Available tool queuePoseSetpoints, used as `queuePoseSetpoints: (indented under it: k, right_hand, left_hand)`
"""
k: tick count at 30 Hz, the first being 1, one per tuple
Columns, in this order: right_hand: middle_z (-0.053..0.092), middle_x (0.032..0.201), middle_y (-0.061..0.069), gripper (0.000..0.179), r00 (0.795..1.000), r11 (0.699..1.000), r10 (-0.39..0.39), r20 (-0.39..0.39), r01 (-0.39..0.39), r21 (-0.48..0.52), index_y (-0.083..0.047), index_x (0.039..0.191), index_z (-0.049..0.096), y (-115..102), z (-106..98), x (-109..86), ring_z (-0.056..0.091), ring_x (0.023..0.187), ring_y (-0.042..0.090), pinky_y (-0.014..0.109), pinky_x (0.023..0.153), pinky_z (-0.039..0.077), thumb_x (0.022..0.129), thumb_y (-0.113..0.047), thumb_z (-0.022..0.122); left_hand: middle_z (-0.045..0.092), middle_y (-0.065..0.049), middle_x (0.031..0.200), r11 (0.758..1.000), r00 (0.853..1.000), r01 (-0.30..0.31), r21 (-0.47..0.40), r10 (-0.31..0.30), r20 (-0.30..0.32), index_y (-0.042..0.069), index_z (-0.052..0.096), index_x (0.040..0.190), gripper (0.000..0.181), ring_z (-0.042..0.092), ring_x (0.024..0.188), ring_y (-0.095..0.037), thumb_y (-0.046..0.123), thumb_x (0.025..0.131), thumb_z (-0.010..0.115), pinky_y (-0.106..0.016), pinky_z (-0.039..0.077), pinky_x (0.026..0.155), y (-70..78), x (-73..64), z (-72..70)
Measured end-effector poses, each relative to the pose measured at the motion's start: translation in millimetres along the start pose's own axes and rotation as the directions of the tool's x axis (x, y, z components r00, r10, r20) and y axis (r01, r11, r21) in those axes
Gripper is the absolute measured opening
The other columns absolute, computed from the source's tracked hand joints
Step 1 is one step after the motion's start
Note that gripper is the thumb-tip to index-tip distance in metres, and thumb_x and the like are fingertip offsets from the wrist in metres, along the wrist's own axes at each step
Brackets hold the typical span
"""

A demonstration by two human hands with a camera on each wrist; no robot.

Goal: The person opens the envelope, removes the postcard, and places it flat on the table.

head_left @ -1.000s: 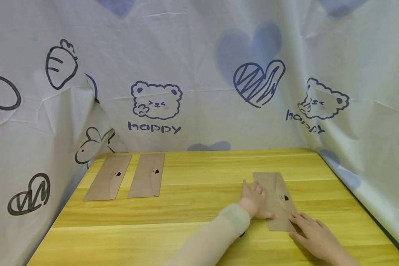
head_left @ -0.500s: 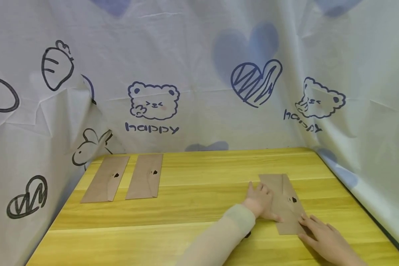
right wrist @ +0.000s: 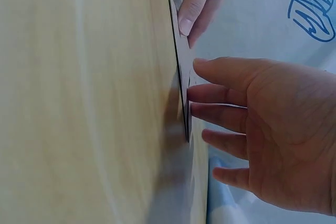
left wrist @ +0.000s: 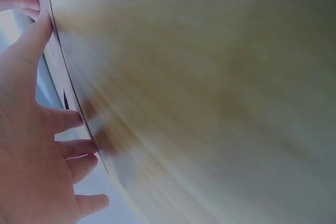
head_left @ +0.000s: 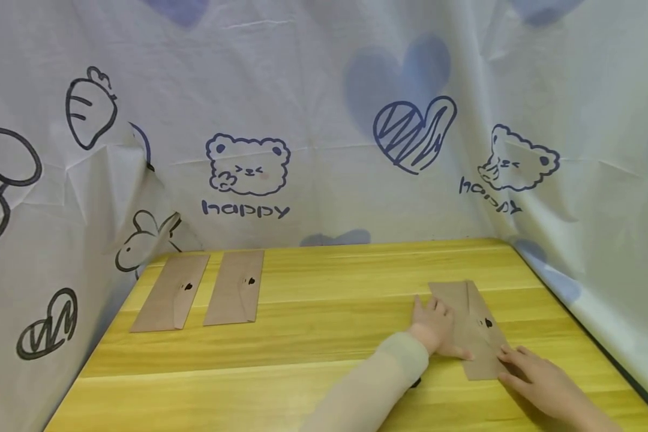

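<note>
A brown paper envelope with a small black mark near its flap lies flat at the right of the table in the head view. My left hand touches its left side, fingers spread and thumb on the paper. At its lower right edge, the fingertips of my right hand touch the paper. In the left wrist view the left hand has its fingers extended along the envelope's edge. The right hand shows fairly straight fingers, some at the thin envelope edge. Parts of the envelope are hidden beneath the left hand.
Two more brown envelopes, one far left and one beside it, lie side by side on the yellow wood-grain table. A white cloth printed with drawings hangs behind and at both sides.
Both hands and the envelope between them have shifted to the right across the table. The two envelopes at the left stay where they were; the head view has turned slightly.
</note>
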State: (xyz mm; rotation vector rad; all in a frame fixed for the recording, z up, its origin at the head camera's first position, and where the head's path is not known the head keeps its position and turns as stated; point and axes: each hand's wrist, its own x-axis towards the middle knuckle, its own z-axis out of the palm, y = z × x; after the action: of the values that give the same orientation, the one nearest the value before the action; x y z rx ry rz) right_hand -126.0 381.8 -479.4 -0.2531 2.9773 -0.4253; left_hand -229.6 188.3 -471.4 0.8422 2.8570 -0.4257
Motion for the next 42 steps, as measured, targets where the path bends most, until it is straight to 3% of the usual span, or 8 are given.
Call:
queuePoseSetpoints:
  k: [8, 14, 24, 35, 42]
  right_hand:
    - [0.059, 0.128, 0.029, 0.057, 1.0, 1.0, -0.001, -0.03, 0.002, 0.011, 0.003, 0.13, 0.058, 5, -6, 8.1, 0.058, 0.114, 0.048, 0.062, 0.091, 0.046, 0.092, -0.04, 0.064]
    - [0.05, 0.137, 0.033, 0.061, 0.999, 0.999, 0.005, -0.053, -0.007, -0.039, 0.004, 0.137, 0.05, 6, -1, 22.4, 0.052, 0.12, 0.052, 0.064, 0.095, 0.043, 0.094, -0.038, 0.061]
    - [0.041, 0.144, 0.032, 0.058, 0.996, 0.989, -0.052, -0.072, 0.042, -0.14, 0.005, 0.143, 0.042, 11, 3, 46.3, 0.048, 0.125, 0.05, 0.067, 0.093, 0.041, 0.101, -0.035, 0.05]
    - [0.044, 0.144, 0.027, 0.056, 0.995, 0.987, -0.066, -0.078, 0.053, -0.153, 0.002, 0.143, 0.043, 11, -1, 48.2, 0.044, 0.13, 0.048, 0.073, 0.097, 0.033, 0.102, -0.036, 0.048]
    - [0.049, 0.142, 0.025, 0.051, 0.992, 0.985, -0.086, -0.09, 0.071, -0.157, 0.0, 0.142, 0.047, 12, -3, 47.0, 0.045, 0.13, 0.048, 0.071, 0.098, 0.034, 0.102, -0.033, 0.049]
  left_hand:
    - [0.024, 0.018, 0.158, 1.0, 1.0, 0.003, 0.014, -0.003, -0.001, 0.039, 0.023, 0.152, 0.1, 0.019, 0.149, -0.005, 0.096, 0.07, 0.029, -0.042, 0.02, 0.122, 3.8, 2.3, 0.2]
    - [0.022, 0.018, 0.159, 1.0, 1.0, 0.006, 0.011, -0.006, 0.011, 0.04, 0.021, 0.153, 0.1, 0.017, 0.15, -0.005, 0.096, 0.07, 0.028, -0.041, 0.02, 0.122, 3.8, 1.3, -0.3]
    - [0.02, 0.016, 0.16, 1.0, 1.0, 0.001, -0.03, 0.0, 0.029, 0.038, 0.018, 0.154, 0.1, 0.015, 0.15, -0.005, 0.094, 0.072, 0.03, -0.041, 0.019, 0.122, 3.6, 3.0, 0.8]
    - [0.019, 0.016, 0.16, 1.0, 1.0, 0.002, -0.013, -0.001, 0.027, 0.038, 0.018, 0.154, 0.1, 0.015, 0.15, -0.005, 0.094, 0.072, 0.029, -0.04, 0.019, 0.122, 1.5, 0.9, -2.4]
    - [0.02, 0.016, 0.16, 1.0, 1.0, -0.001, -0.023, 0.002, 0.023, 0.037, 0.017, 0.154, 0.101, 0.016, 0.15, -0.005, 0.095, 0.072, 0.029, -0.039, 0.019, 0.122, 2.4, 1.6, -0.7]
